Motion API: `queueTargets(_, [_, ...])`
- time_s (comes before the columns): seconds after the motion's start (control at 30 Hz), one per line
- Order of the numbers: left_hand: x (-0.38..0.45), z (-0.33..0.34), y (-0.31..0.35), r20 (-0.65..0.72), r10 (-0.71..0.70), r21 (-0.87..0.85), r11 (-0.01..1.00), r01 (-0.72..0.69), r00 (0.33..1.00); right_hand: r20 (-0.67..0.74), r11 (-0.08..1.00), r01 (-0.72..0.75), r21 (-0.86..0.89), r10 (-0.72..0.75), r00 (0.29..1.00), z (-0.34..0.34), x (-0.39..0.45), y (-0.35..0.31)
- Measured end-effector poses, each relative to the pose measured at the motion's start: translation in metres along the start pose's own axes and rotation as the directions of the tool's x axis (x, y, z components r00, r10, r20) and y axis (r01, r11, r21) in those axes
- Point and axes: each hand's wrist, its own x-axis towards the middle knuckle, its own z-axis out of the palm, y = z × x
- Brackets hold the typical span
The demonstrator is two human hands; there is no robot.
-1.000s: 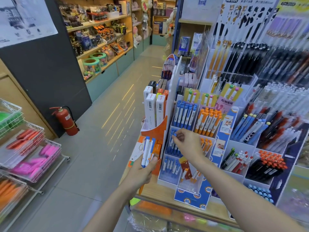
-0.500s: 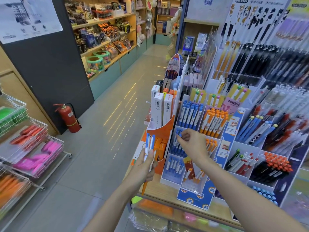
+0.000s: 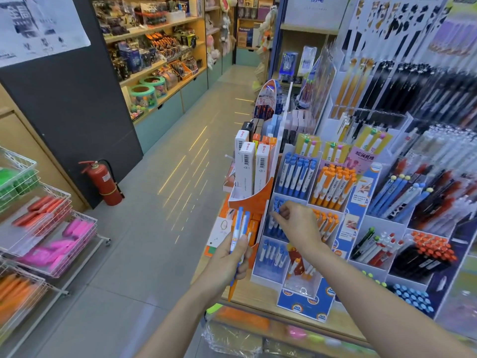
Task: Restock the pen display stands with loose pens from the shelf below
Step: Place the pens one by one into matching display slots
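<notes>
Mid-restock — a blue pen (image 3: 276, 208) is being pinched by the right hand (image 3: 299, 223) at the display stand (image 3: 296, 257) middle slot, near the counter (image 3: 258, 293) left edge. Spare pens (image 3: 240, 228) are being gripped in the left hand (image 3: 229, 262) — several left to place.

red fire extinguisher (image 3: 103, 183), wire baskets (image 3: 49, 223)

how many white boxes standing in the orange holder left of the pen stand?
3 visible: one at the back left, one in the middle front, one on the right beside the stand. More may be hidden behind them.
</notes>
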Motion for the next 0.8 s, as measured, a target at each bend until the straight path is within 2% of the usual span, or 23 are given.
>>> queueTargets(0.17, [-0.002,-0.002,0.001,0.014,0.034,0.012,0.999,-0.035,0.999,0.035,0.993,0.050,-0.109,-0.046,0.998,0.010,-0.002,-0.003])
queueTargets(0.3, [-0.005,0.002,0.002,0.046,0.061,-0.006,0.998,-0.061,0.997,0.046,0.994,0.031,-0.107,-0.026,0.999,0.013,-0.001,-0.004])
queueTargets(0.37, [-0.006,0.004,0.003,0.041,0.066,-0.033,0.997,-0.064,0.997,0.053,0.999,-0.044,-0.033,0.046,0.998,0.009,-0.004,-0.006])
queueTargets(0.43, [-0.004,0.006,0.003,0.043,0.072,-0.067,0.995,-0.069,0.996,0.097,0.971,-0.138,0.197,0.121,0.988,-0.005,-0.011,-0.012])
queueTargets(0.5, [-0.002,0.008,0.004,0.057,0.087,-0.072,0.994,-0.083,0.995,0.182,0.862,-0.235,0.449,0.170,0.969,-0.026,-0.019,-0.019])
queueTargets(0.57, [0.001,0.013,0.002,0.046,0.098,-0.041,0.995,-0.096,0.994,0.312,0.764,-0.301,0.570,0.138,0.940,-0.049,-0.028,-0.026])
queueTargets(0.6, [0.002,0.017,0.000,0.041,0.099,-0.025,0.995,-0.098,0.994,0.379,0.730,-0.316,0.606,0.084,0.921,-0.060,-0.034,-0.029])
queueTargets(0.67, [0.003,0.030,-0.005,0.056,0.098,-0.002,0.995,-0.098,0.994,0.424,0.757,-0.274,0.594,-0.005,0.906,-0.073,-0.042,-0.034])
queueTargets(0.8, [0.005,0.052,-0.009,0.083,0.084,0.003,0.996,-0.084,0.993,0.323,0.859,-0.178,0.480,0.016,0.946,-0.084,-0.045,-0.030])
